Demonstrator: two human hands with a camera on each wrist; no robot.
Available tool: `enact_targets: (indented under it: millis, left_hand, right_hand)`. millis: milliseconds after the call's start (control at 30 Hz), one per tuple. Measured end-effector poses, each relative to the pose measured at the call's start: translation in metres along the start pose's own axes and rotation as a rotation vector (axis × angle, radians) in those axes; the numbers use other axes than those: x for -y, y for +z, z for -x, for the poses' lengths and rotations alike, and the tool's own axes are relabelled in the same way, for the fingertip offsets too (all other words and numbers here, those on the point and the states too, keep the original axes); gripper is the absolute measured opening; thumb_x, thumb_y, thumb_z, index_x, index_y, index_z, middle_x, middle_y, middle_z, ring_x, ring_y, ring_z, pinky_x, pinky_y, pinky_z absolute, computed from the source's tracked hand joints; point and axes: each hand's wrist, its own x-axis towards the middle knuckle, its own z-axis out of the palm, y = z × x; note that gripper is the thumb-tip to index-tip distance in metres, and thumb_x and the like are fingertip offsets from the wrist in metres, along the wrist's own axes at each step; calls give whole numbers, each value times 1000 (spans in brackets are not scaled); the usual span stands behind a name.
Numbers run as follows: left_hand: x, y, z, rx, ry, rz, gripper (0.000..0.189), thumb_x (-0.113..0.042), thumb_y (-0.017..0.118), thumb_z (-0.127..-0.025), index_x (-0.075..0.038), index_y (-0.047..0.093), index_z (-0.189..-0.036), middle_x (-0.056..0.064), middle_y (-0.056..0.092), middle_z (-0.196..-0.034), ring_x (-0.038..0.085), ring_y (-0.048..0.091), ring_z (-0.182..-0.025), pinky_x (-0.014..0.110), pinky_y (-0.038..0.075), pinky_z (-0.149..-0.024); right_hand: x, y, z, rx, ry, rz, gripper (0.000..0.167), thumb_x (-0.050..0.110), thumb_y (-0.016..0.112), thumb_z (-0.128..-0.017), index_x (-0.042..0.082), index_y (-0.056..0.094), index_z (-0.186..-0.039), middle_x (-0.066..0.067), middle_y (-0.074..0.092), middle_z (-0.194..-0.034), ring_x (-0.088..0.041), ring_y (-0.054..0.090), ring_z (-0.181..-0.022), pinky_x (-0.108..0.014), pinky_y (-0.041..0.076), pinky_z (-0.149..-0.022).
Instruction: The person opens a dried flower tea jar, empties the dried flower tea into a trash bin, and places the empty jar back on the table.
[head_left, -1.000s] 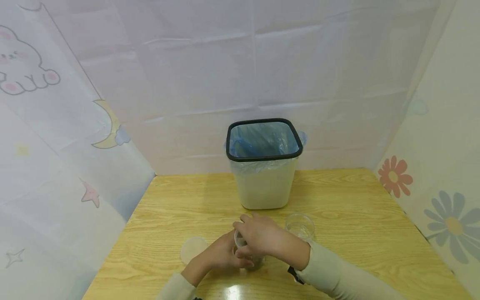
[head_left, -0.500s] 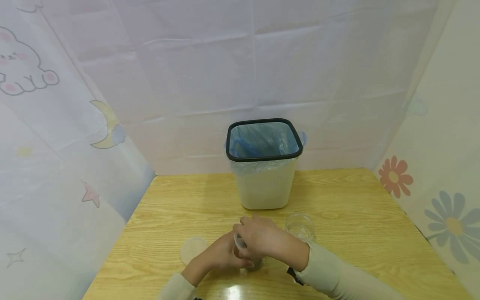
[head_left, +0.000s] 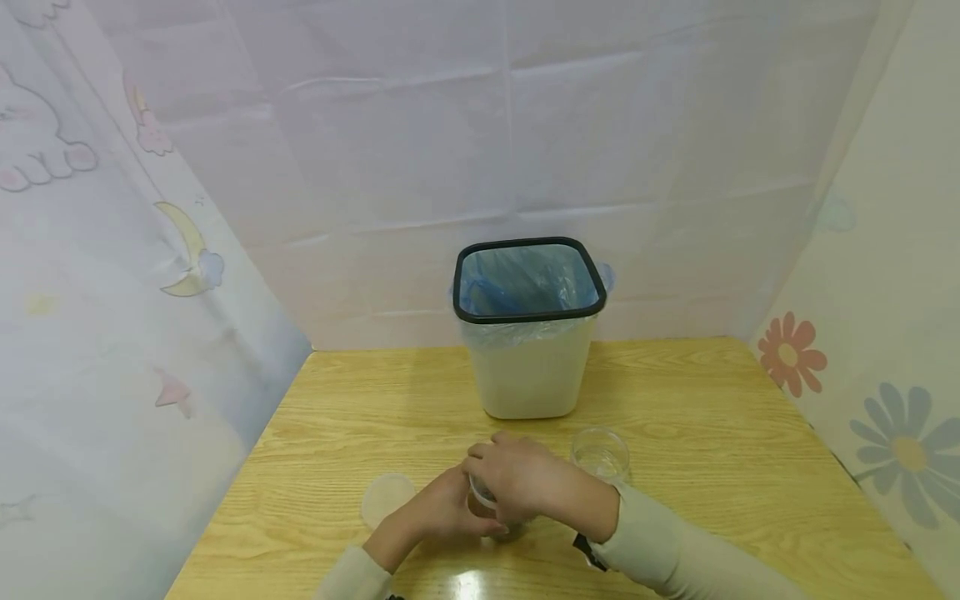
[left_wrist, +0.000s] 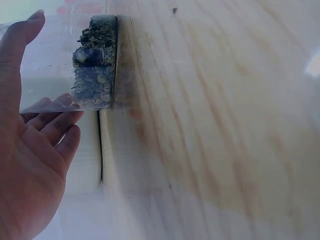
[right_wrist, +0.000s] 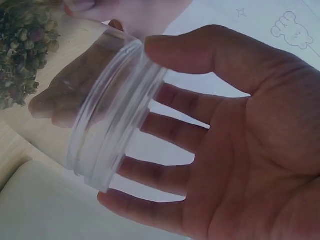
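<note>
A clear jar (left_wrist: pixel 50 65) stands on the table, its bottom filled with dried greenish herbs or flower buds (left_wrist: pixel 94 70). My left hand (head_left: pixel 452 502) holds the jar's side, thumb on one side and fingers on the other in the left wrist view. Above it, my right hand (head_left: pixel 517 477) covers much of the jar's mouth from the head camera. In the right wrist view, the thumb and spread fingers of this hand grip a clear ridged ring (right_wrist: pixel 115 115) at the jar's top.
A pale round disc (head_left: pixel 387 498) lies left of the hands. To their right stands a clear, low round container (head_left: pixel 600 454). Behind them is a white bin (head_left: pixel 531 367) with a black rim and bluish liner. Printed cloth walls (head_left: pixel 405 167) enclose the table (head_left: pixel 360 417).
My right hand has shifted and turned slightly over the jar's top, its fingertips moving a little left. My left hand stays put on the jar. The left wall cloth has swayed.
</note>
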Motion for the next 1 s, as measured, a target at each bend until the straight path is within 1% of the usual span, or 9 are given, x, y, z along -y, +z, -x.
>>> enact_targets:
  millis: [100,233,367,467,533,667,800,867,1000]
  left_hand:
    - [-1,0,0,-8,-3,-15,81,-59,76,-84,-31,38,-149,-16,50,-141,5,52,-125,32,48,-104]
    - [-2,0,0,-15,13,-28,87,-60,75,-84,-31,33,-154,-13,45,-149,9,50,-131,35,47,-107]
    - [-3,0,1,-12,9,-25,89,-61,74,-85,-32,30,-156,-12,41,-154,13,46,-137,40,45,-110]
    - [-2,-1,2,-8,-11,-21,91,-62,74,-85,-31,28,-157,-13,40,-153,13,46,-137,41,44,-110]
    - [-2,-1,2,-5,-22,-13,92,-61,74,-84,-29,27,-157,-13,46,-148,10,51,-130,37,48,-106]
    - [0,-2,1,-1,-13,-14,85,-60,75,-85,-26,32,-150,-15,55,-134,4,57,-117,28,52,-97]
    - [1,-2,-1,-4,9,-30,78,-60,73,-86,-29,35,-148,-15,53,-137,4,55,-121,29,51,-100]
    - [2,-2,-2,-7,26,-33,79,-59,74,-87,-30,35,-149,-14,52,-141,6,55,-124,31,50,-102]
    - [3,-1,-2,-18,47,-17,81,-56,76,-86,-32,33,-151,-14,52,-141,6,55,-124,32,50,-102]
  right_hand:
    - [0,-1,2,9,-42,41,70,44,87,-78,25,58,-138,6,55,-142,-25,54,-127,-45,57,-88]
    - [-1,-2,5,-2,-108,94,65,39,84,-83,23,55,-139,4,54,-143,-27,53,-128,-46,57,-88]
    - [-3,-1,4,12,-126,63,65,40,82,-86,21,54,-142,1,51,-146,-31,50,-133,-49,56,-91]
    - [-3,0,2,25,-86,-3,68,42,82,-85,23,53,-143,-1,46,-152,-36,46,-137,-54,53,-95]
    - [-2,1,-2,22,-37,-53,69,43,82,-85,23,52,-144,-4,43,-155,-40,44,-139,-57,52,-96]
    - [0,2,-6,-4,70,-95,69,47,77,-87,19,51,-146,-10,43,-154,-43,51,-131,-54,55,-93]
    - [2,3,-8,10,140,-130,71,52,75,-87,16,54,-144,-13,46,-151,-42,57,-122,-50,56,-89]
    - [2,3,-7,14,150,-152,68,50,77,-86,16,56,-141,-12,50,-145,-38,60,-113,-46,58,-82]
    - [2,4,-6,3,155,-162,59,47,80,-84,15,61,-130,-7,58,-121,-27,60,-92,-35,54,-66]
